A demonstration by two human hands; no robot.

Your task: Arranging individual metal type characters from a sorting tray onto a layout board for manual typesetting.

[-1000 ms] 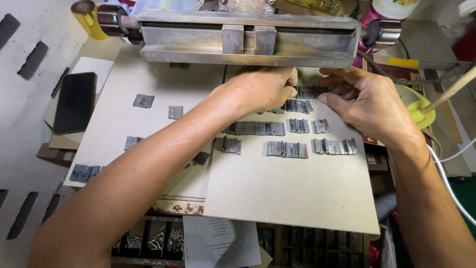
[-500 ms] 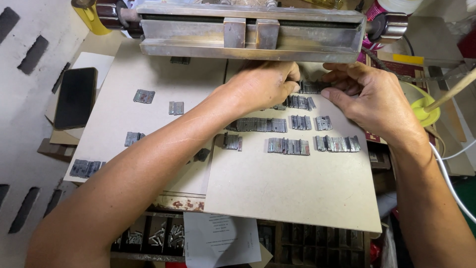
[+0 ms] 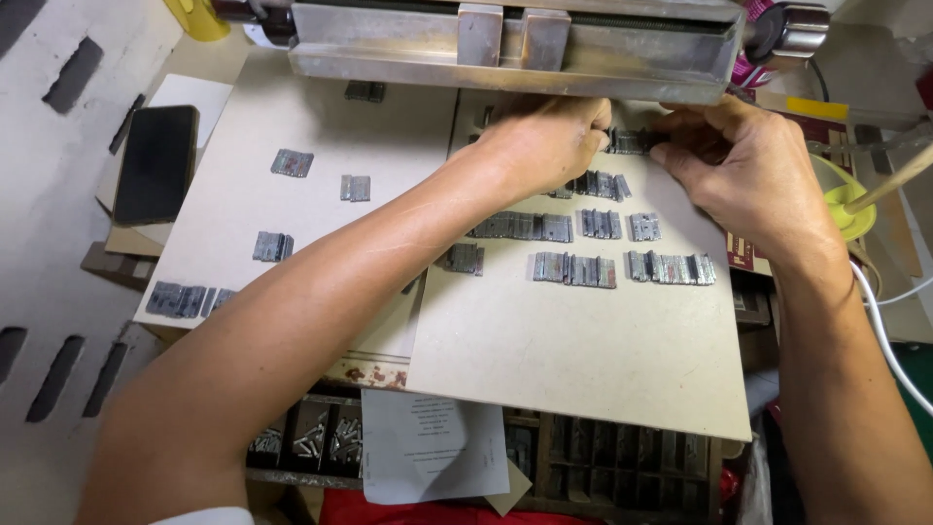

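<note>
My left hand (image 3: 544,141) and my right hand (image 3: 743,170) meet at the far edge of a grey cardboard sheet (image 3: 583,360), just under a metal press bar (image 3: 515,44). Between their fingertips they pinch a short row of small metal type blocks (image 3: 632,142). Below the hands, more rows of type blocks (image 3: 573,269) lie flat on the cardboard, including a longer row (image 3: 671,267) on the right and a row (image 3: 520,227) beside my left forearm.
A second cardboard sheet (image 3: 262,126) on the left carries scattered clusters of type (image 3: 292,162). A black phone (image 3: 155,163) lies at the far left. A printed paper (image 3: 432,447) overhangs a wooden type tray (image 3: 603,472). A yellow-green dish (image 3: 846,204) sits right.
Both hands have moved away from me toward the press bar, lifting a short row of type blocks between their fingertips. The camera view has shifted slightly closer.
</note>
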